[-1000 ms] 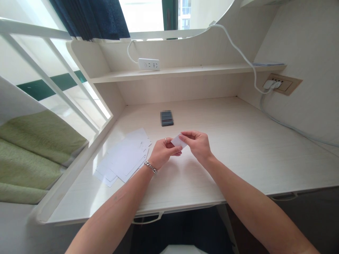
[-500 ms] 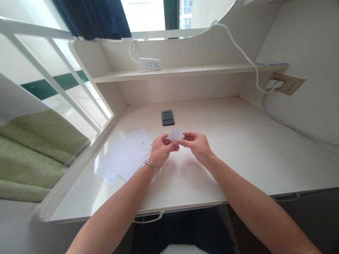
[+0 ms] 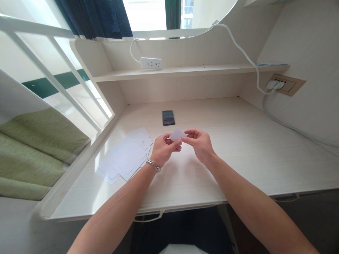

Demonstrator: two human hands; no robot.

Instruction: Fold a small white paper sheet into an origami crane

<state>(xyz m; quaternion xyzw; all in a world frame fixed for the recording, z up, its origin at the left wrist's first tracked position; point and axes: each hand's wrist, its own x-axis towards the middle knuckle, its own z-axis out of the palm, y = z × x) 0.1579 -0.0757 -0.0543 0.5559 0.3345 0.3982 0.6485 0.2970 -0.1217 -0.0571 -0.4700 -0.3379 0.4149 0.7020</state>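
Note:
A small folded piece of white paper (image 3: 177,134) is held up above the desk, one corner pointing away from me. My left hand (image 3: 164,149) grips its near left side, the thumb lying along the lower edge; a ring and a chain bracelet are on this hand and wrist. My right hand (image 3: 198,143) pinches the right corner between thumb and fingers. Left of my left hand, a loose stack of white paper sheets (image 3: 127,153) lies on the desk. Beyond the folded paper rests a dark phone-like slab (image 3: 168,117), its face blurred out.
The pale desk (image 3: 251,148) has a raised back shelf carrying a white power strip (image 3: 150,63). A white cable (image 3: 245,53) hangs down to a wall socket (image 3: 287,84) at right. White rails (image 3: 53,83) and a green bedcover (image 3: 39,151) border the left side.
My right hand has shifted slightly right, its thumb now further from the left thumb. Both hands still hold the folded paper, and the view has moved a little.

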